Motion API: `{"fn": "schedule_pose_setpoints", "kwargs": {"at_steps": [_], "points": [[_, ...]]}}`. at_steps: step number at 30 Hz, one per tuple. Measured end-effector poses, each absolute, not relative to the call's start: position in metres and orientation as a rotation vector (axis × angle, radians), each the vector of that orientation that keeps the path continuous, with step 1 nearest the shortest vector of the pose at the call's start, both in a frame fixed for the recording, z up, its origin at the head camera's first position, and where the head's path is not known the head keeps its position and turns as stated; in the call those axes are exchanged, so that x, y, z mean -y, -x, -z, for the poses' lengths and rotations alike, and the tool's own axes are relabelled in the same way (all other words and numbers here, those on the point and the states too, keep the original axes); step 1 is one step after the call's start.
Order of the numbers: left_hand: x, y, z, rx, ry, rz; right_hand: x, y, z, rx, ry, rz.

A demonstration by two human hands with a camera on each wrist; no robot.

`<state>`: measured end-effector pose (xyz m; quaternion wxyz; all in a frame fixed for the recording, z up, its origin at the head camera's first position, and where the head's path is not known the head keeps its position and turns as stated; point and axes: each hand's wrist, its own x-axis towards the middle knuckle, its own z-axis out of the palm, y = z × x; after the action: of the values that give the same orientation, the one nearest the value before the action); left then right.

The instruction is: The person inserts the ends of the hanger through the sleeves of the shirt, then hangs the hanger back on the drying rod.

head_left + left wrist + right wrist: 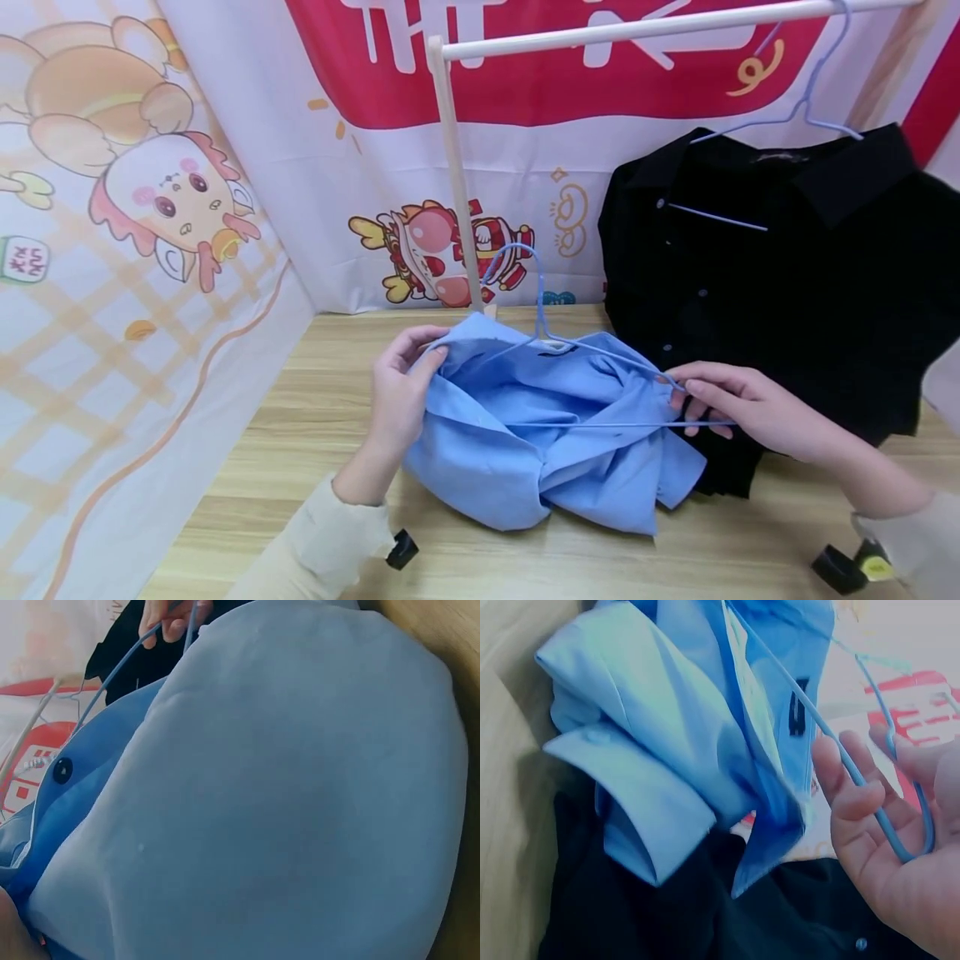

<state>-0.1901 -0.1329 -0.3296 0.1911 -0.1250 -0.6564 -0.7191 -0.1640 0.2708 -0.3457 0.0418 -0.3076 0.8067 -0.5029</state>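
Note:
A light blue shirt point(480, 479) lies bunched over the table, its neck opening facing up. My left hand point(401, 387) pinches the shirt's left collar edge between thumb and fingers. A blue wire hanger point(541, 292) stands partly in the neck opening with its hook upward. Its left shoulder sits inside the shirt, while its right end sticks out. My right hand point(750, 412) grips that right end; the right wrist view shows fingers curled round the wire point(868, 787). In the left wrist view, shirt cloth point(285, 780) covers most of the scene and hides most of the left hand.
A black shirt point(787, 283) hangs at the right on another blue hanger point(806, 96) from a rack rail point(637, 32). The rack's wooden post point(455, 167) rises behind the blue shirt. A printed cloth point(247, 50) backs the wooden table point(315, 400).

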Motion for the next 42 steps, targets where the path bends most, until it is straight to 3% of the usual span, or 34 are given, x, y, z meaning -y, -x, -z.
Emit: {"fn": "schedule_pose_setpoints", "kwargs": {"at_steps": [16,33,42], "points": [[0.140,0.187,0.328,1.895,0.302,1.903,-0.271,0.157,0.344,-2.751,0.916,1.573],[0.144,0.191,0.325,1.872,0.221,1.896,-0.291,0.158,0.344,-2.668,0.817,1.656],[0.135,0.188,0.335,1.950,0.268,1.851,-0.268,0.160,0.352,-2.614,0.744,1.707]]}}
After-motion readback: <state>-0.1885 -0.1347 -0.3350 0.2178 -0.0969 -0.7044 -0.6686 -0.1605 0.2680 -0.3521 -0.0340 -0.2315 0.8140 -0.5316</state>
